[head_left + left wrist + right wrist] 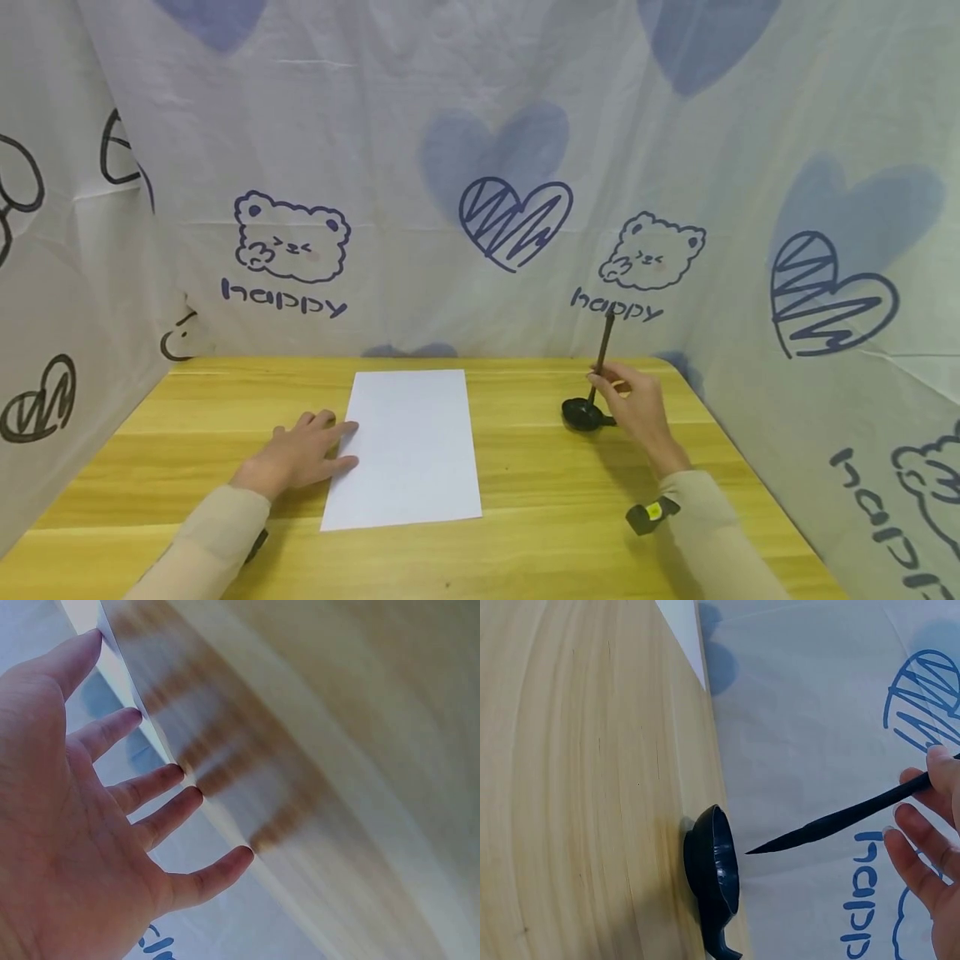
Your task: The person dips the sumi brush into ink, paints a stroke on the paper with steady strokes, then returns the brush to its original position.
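My right hand (633, 408) pinches a dark writing brush (603, 354) between thumb and fingers, its pointed tip (780, 844) downward. Below the brush stands a small black ink dish (581, 414) with a short handle; in the right wrist view the tip hangs just off the dish's rim (724, 859). A blank white sheet of paper (412, 450) lies left of the dish. With fingers spread, my left hand (300, 454) rests at the paper's left edge, thumb and index finger on the sheet. In the left wrist view its fingertips (240, 855) touch down on the surface.
Everything stands on a yellow wood-grain table (525, 550). A pale curtain (405, 150) with hearts and bear drawings hangs behind the table and along both sides. A dark strap device (651, 515) is worn at the right wrist.
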Tool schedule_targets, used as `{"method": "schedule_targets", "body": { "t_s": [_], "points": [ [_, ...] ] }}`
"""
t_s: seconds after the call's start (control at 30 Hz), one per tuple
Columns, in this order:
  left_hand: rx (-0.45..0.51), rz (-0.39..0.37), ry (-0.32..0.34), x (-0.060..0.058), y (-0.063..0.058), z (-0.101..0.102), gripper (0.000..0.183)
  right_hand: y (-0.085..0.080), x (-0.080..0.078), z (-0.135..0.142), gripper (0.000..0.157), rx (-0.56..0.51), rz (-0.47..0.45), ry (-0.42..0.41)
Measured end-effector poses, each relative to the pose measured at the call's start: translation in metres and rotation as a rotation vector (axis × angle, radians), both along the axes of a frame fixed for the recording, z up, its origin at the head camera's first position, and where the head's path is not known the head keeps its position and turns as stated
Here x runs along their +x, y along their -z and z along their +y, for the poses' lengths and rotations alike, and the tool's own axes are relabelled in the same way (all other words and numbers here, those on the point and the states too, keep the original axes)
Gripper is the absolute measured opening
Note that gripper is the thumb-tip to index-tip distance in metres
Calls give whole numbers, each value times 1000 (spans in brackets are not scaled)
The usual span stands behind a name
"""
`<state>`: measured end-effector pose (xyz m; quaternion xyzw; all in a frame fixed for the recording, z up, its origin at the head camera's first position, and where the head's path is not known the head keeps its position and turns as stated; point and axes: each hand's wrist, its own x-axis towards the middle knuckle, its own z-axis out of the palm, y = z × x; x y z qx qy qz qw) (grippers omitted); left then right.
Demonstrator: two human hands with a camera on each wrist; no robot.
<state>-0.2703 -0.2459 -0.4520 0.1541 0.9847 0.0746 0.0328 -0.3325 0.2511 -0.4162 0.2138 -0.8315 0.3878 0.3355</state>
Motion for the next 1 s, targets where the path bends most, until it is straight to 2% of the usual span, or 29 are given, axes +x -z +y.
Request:
{"method": "schedule_targets", "body": {
  "t_s": [0.27,0.43,0.63,0.87,1.0],
  "points": [
    [5,-2,0,0,1,-1,70,2,-2,-3,15,-44,-11,69],
    [-6,0,4,-1,0,-1,69,2,-3,-3,14,-75,-62,74],
    [9,-1,5,0,3,-2,71,3,-4,-2,15,-99,-116,74],
    [18,9,-1,-2,10,-5,74,4,-7,-3,24,-128,-138,96],
    [19,10,5,-2,8,-4,73,3,-7,-2,25,-134,-152,114]
  ]
}}
